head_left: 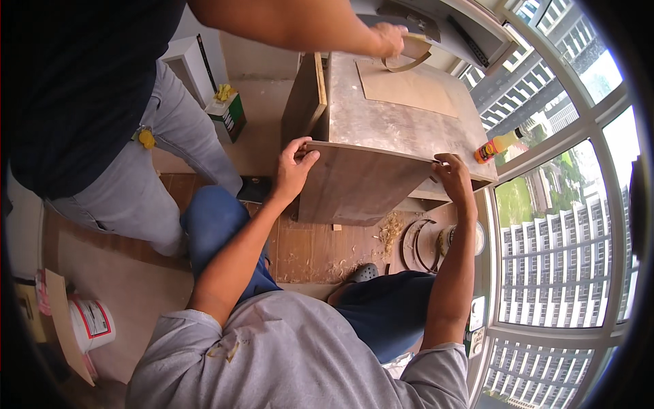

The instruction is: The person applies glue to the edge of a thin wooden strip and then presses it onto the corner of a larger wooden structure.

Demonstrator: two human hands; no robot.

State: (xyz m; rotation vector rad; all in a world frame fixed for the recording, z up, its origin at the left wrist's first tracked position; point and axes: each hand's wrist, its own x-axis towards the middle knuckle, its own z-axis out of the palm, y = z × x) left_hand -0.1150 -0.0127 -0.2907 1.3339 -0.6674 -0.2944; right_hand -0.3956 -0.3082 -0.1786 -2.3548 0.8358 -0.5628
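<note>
I have my left hand (294,163) closed on the top edge of an upright brown wooden panel (364,184) at its left corner. My right hand (455,176) grips the same edge near the right corner, fingers curled over it. The panel stands against the near side of a wooden cabinet box (351,126), which has a flat paper-like sheet (402,92) on top. Above it a co-worker's hand (385,42) holds a curved, pale edging strip (409,67). Another board (300,99) stands upright at the box's left.
A co-worker (85,116) stands at left. An orange-labelled bottle (497,145) is at the box's right, beside windows. A green can (225,116) sits behind, a white bucket (92,320) lower left. Shavings (390,228) and coiled strips (412,249) lie on the floor.
</note>
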